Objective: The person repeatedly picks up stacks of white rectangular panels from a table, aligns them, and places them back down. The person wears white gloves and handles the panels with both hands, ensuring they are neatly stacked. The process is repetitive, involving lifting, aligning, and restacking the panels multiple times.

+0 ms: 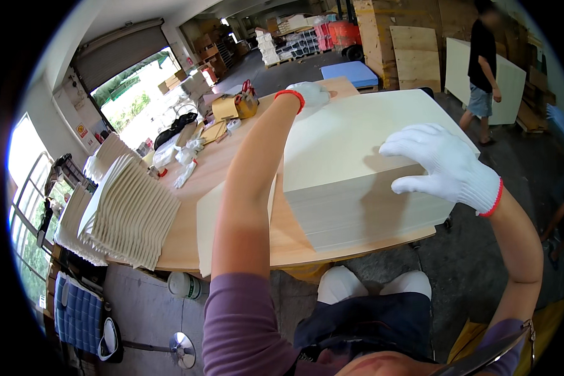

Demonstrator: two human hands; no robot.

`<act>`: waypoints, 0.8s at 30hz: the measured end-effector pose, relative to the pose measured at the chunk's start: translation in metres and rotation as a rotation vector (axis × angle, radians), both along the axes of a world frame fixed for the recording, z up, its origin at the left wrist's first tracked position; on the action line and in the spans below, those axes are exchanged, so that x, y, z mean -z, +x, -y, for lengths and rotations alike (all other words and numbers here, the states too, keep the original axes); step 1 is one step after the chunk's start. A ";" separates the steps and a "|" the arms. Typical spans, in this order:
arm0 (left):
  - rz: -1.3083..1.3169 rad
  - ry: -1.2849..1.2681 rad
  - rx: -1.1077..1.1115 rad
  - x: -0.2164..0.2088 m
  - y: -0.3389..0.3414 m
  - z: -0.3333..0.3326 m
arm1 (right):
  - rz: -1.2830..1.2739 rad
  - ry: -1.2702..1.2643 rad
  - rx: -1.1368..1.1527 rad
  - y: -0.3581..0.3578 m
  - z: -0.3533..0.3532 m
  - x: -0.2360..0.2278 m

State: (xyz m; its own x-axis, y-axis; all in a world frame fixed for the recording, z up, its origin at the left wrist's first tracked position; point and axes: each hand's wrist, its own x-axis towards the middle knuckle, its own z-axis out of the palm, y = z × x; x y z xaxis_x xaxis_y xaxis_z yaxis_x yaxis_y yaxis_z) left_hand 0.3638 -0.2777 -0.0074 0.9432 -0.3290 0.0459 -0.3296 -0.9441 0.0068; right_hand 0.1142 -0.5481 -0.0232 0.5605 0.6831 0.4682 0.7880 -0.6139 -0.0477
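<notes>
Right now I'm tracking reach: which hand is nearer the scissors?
Left. The left hand rests on the paper stack's far corner, close to the scissors; the right hand grips the near right edge.

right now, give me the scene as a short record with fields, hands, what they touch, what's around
left hand: gloved left hand rests on the far corner of the paper stack
right hand: gloved right hand lies flat on the stack's near right edge
stack: tall, cream sheets, on the wooden table
beside stack: single cream sheet lying flat on the table
table left: fanned paper bundles
background: a person standing by boards
</notes>
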 end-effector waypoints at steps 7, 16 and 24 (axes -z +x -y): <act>-0.079 -0.005 0.026 0.005 -0.002 -0.011 | -0.065 0.053 -0.011 0.023 -0.011 0.013; 0.028 0.060 0.252 0.015 0.014 -0.006 | -0.034 0.120 0.021 0.022 -0.002 0.021; 0.020 0.193 0.179 -0.052 -0.037 0.055 | -0.219 0.116 0.594 0.002 0.116 -0.041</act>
